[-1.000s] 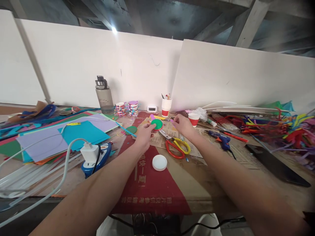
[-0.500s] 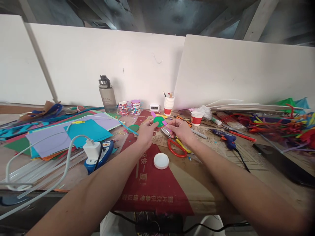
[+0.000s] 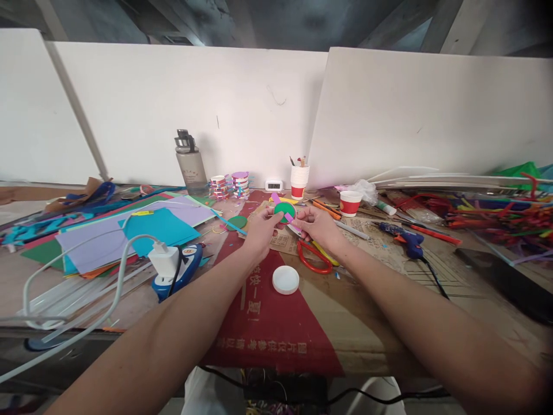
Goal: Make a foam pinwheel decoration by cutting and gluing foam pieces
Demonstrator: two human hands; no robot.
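Note:
A round green disc (image 3: 285, 212) is pinched between the thumb and fingers of my left hand (image 3: 261, 233), held above the table. My right hand (image 3: 318, 226) grips a purple paper strip (image 3: 288, 218) that lies over the disc's right edge; another purple end sticks up behind the disc. Below the hands a white round lid (image 3: 286, 280) rests on the red cardboard. Red-handled scissors (image 3: 314, 258) lie just under my right hand. A flat green circle (image 3: 237, 223) lies left of my left hand.
Coloured sheets (image 3: 159, 230) and a power strip (image 3: 181, 271) with a white cable are on the left. A bottle (image 3: 190, 167), two decorated stacks, a small clock (image 3: 273, 185) and paper cups (image 3: 299, 181) stand at the back. A glue gun (image 3: 406, 242) and phone (image 3: 503, 282) lie right.
The view has shifted slightly, so things appear a little further right. Both hands keep hold of the green disc and purple strip, with the strip's near end now angled differently across the disc.

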